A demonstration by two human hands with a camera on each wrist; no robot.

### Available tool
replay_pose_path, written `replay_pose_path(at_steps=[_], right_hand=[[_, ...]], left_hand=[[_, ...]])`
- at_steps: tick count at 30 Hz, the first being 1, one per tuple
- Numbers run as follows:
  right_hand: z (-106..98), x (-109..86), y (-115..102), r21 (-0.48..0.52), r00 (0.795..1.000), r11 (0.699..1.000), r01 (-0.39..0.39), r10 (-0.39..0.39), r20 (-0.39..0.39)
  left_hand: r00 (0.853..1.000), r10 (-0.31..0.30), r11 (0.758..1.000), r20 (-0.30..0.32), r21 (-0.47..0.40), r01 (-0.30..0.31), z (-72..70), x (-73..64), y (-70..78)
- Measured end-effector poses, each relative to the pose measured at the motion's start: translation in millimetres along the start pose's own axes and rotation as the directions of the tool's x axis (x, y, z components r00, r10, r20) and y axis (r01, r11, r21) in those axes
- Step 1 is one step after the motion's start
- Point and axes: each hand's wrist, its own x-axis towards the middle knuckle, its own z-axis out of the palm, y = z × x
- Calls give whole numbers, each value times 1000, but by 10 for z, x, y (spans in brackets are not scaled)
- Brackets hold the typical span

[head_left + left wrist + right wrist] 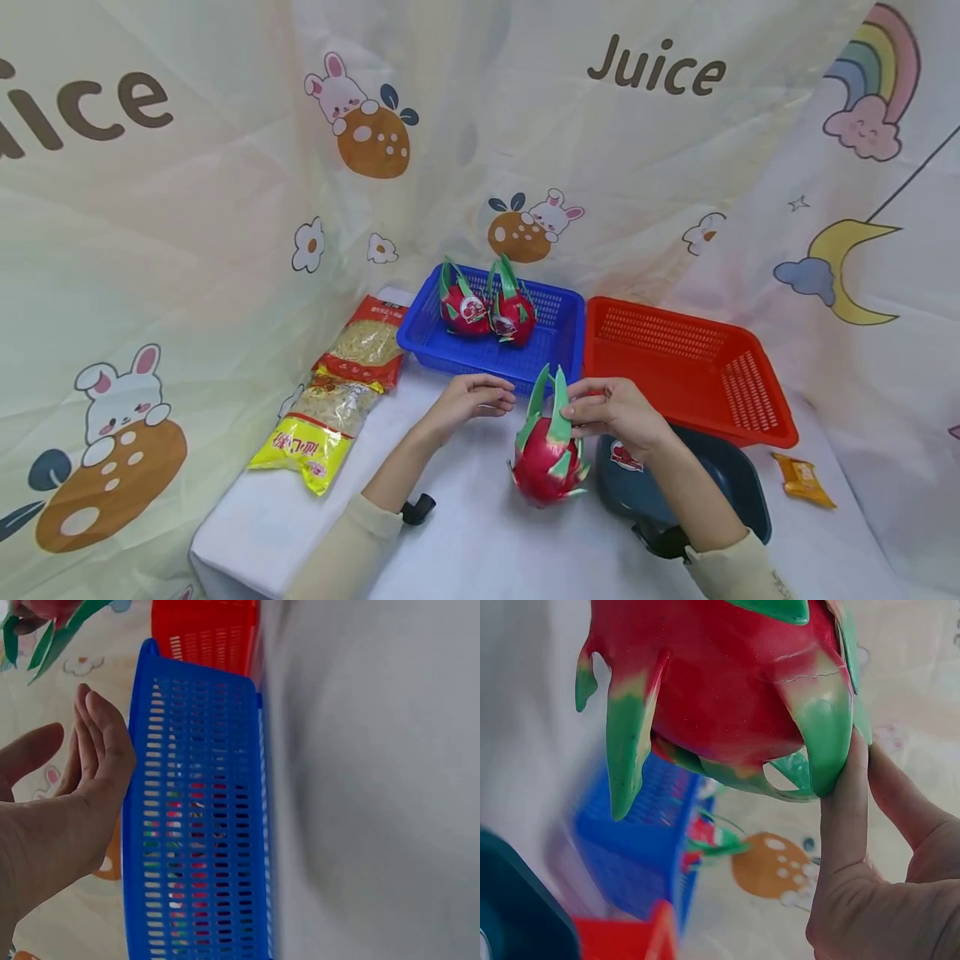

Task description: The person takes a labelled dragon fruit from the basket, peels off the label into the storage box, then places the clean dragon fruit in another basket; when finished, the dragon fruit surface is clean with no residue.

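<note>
My right hand [617, 414] pinches a green leaf tip of a red dragon fruit [546, 467], which hangs upright over the white table. In the right wrist view the fruit [712, 682] fills the top, with thumb and finger at its leaf. My left hand [472, 400] holds nothing, its fingers loosely bent in front of the blue basket [420, 346]. In the left wrist view that hand [82, 772] overlaps the basket's rim. Two more dragon fruits, one on the left [463, 307] and one on the right [513, 317], sit inside the blue basket.
A red basket [675, 321] stands right of the blue one. Before it lies a dark teal pan [731, 475], partly behind my right forearm. A small orange packet [804, 481] lies at far right. Two noodle bags, one red [367, 342] and one yellow [315, 433], lie at left.
</note>
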Motion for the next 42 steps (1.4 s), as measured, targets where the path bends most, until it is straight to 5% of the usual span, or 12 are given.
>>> replay_pose_path(at_steps=[9, 18, 27, 34, 42], right_hand=[[-376, -139, -405, 19, 994, 997, 78, -77, -78], [-785, -132, -640, 97, 975, 992, 80, -58, -215], [-1213, 37, -770, 120, 972, 990, 72, -43, -232], [-1496, 202, -826, 162, 964, 985, 51, -6, -266], [-1623, 517, -821, 142, 951, 989, -45, 86, -298]], left_hand=[[995, -90, 980, -39, -183, 82, 211, 141, 55], [988, -135, 945, -69, -310, 108, 511, 257, -53], [976, -206, 864, -65, -481, 150, 774, 353, -167], [972, -233, 807, 23, -554, 206, 915, 431, -166], [967, -243, 685, 78, -692, 228, 1134, 563, -194]])
